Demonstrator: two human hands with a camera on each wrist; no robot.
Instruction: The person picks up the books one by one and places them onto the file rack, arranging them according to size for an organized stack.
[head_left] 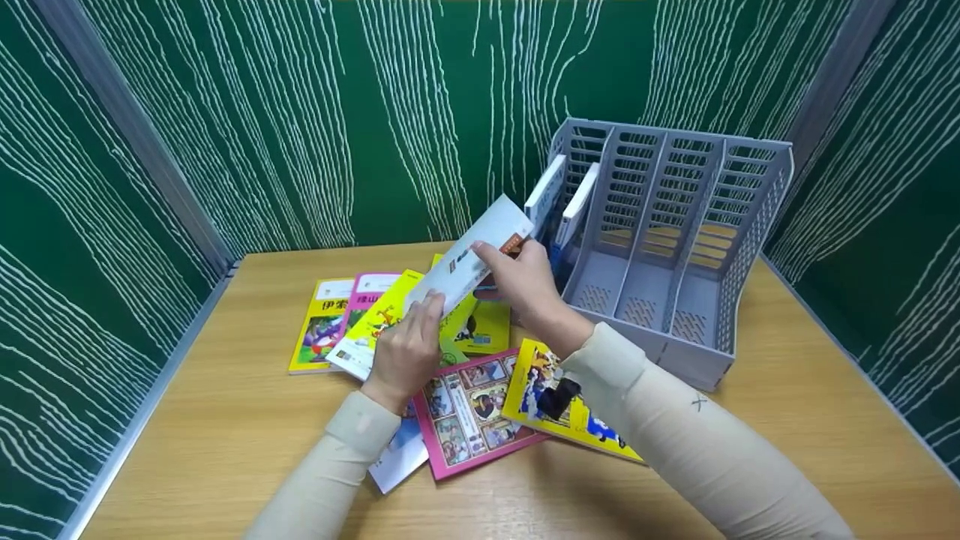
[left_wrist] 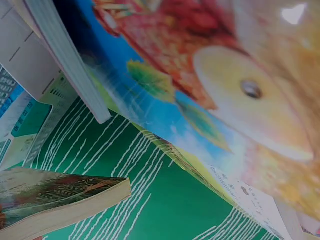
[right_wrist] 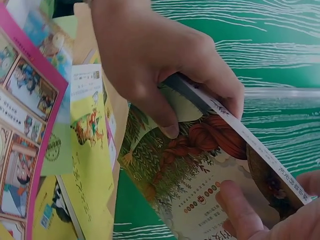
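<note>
Tabletop margin (head_left: 217, 405) left of pile (head_left: 480, 412) | left hand (head_left: 409, 349), right hand (head_left: 529, 281) grip book (head_left: 491, 223)

Left hand (head_left: 409, 349): mine, pinching.
Right hand (head_left: 531, 281): mine, pinching, thumb uppermost.
My forearms (head_left: 697, 442): two, sleeved, extended forward.

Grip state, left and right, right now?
Left grip: closed, holding the near end of a book.
Right grip: closed, holding the same book farther up.
</note>
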